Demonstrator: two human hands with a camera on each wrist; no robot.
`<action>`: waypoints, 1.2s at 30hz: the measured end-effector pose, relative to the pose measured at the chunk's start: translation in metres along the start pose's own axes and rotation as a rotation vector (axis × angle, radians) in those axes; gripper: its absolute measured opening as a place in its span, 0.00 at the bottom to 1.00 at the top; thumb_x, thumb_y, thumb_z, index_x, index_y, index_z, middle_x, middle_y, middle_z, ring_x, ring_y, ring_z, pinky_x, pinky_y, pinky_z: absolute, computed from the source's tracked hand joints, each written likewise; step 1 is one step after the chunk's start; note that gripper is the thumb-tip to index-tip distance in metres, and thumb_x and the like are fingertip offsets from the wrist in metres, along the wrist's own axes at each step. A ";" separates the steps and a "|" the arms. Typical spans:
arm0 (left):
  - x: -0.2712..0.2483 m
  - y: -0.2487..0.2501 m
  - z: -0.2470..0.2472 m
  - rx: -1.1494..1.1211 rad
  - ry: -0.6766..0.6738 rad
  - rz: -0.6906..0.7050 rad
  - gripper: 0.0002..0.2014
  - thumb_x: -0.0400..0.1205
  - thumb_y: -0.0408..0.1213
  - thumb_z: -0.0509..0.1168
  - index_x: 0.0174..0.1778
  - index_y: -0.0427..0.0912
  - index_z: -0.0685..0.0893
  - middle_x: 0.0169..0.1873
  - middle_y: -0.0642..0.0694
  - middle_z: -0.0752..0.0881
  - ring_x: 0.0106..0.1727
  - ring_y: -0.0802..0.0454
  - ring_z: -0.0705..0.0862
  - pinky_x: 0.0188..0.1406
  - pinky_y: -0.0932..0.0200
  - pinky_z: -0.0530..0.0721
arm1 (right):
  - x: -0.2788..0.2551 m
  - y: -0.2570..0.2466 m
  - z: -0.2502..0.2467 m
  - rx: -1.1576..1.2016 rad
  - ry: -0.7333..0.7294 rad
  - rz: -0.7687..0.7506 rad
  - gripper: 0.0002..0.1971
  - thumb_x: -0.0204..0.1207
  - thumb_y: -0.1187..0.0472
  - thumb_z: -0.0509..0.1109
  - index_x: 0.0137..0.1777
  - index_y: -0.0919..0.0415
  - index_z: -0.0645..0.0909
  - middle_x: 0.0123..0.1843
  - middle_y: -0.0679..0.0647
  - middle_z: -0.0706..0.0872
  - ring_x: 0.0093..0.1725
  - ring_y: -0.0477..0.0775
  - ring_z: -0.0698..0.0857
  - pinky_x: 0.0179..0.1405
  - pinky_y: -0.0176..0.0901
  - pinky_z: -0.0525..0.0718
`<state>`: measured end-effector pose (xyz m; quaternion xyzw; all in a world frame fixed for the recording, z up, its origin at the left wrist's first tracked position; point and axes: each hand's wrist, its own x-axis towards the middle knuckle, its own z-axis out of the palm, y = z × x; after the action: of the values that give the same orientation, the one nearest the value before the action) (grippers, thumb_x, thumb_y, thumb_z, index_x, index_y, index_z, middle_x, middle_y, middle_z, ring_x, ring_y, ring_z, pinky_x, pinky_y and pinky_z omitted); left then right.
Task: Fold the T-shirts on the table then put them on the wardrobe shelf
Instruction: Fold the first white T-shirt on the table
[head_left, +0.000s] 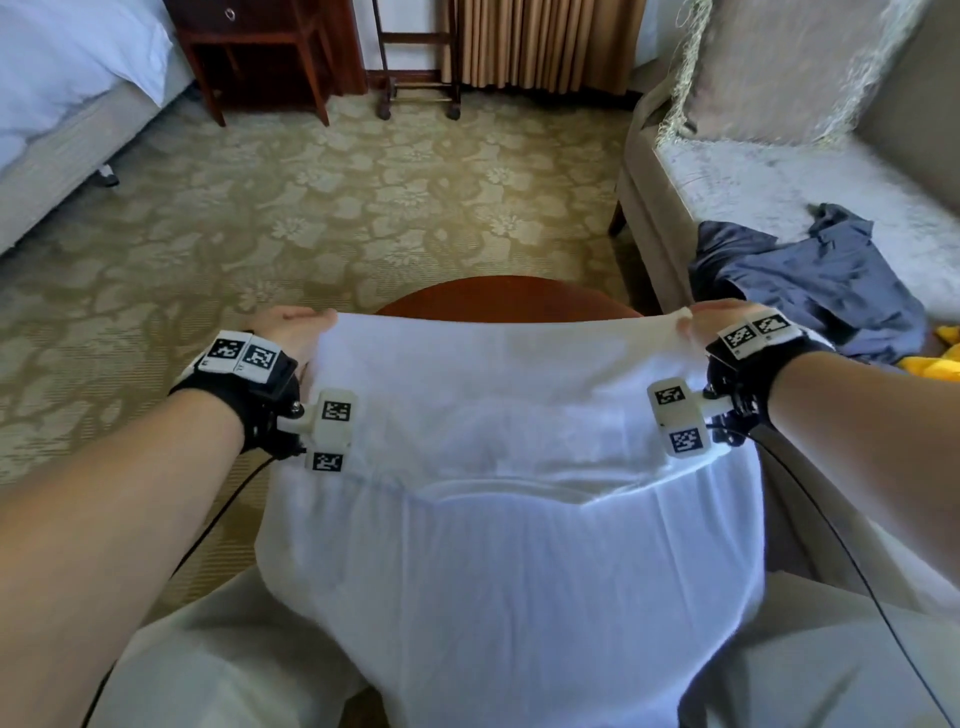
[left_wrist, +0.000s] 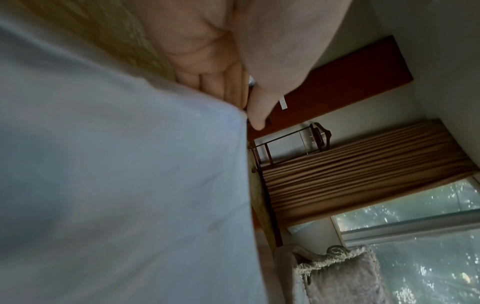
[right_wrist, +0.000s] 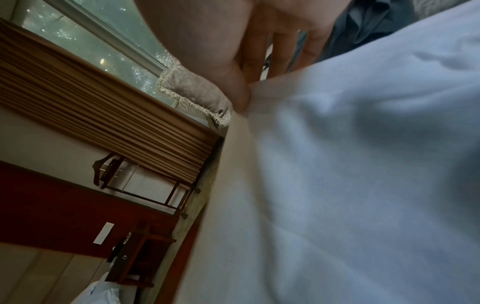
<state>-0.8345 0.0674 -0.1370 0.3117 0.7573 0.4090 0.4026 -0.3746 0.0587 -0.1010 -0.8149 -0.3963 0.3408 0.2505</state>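
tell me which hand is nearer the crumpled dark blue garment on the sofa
Right. The right hand grips the white T-shirt's far corner beside the crumpled dark blue garment; the left hand grips the opposite corner, across the shirt's width from it.

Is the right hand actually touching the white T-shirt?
Touching. The right wrist view shows the right hand pinching the edge of the white T-shirt between thumb and fingers.

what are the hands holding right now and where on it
Both hold the white T-shirt by its far edge: the left hand pinches the left corner, the right hand the right corner, cloth stretched between them.
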 end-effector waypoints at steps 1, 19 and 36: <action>0.002 0.002 0.000 -0.014 -0.002 -0.010 0.14 0.65 0.46 0.81 0.39 0.42 0.89 0.42 0.42 0.92 0.46 0.41 0.91 0.57 0.36 0.87 | 0.001 -0.003 0.003 -0.040 0.007 0.003 0.20 0.80 0.62 0.68 0.72 0.61 0.77 0.71 0.58 0.79 0.70 0.58 0.79 0.36 0.33 0.75; -0.173 -0.091 -0.054 -0.035 -0.232 -0.364 0.19 0.82 0.47 0.64 0.60 0.36 0.78 0.60 0.33 0.81 0.61 0.36 0.81 0.56 0.49 0.73 | -0.131 0.129 0.012 0.034 -0.178 0.167 0.15 0.83 0.72 0.57 0.33 0.64 0.72 0.41 0.61 0.74 0.36 0.57 0.71 0.40 0.43 0.68; -0.238 -0.091 -0.114 0.330 -0.381 -0.281 0.10 0.78 0.29 0.71 0.33 0.34 0.79 0.28 0.38 0.78 0.27 0.45 0.75 0.26 0.60 0.75 | -0.191 0.161 -0.036 -0.249 -0.271 0.131 0.24 0.77 0.67 0.67 0.72 0.76 0.72 0.38 0.53 0.72 0.35 0.46 0.71 0.38 0.39 0.75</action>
<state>-0.8318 -0.2078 -0.0928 0.3363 0.7601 0.1547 0.5341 -0.3575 -0.1920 -0.1192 -0.8104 -0.4113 0.4113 0.0696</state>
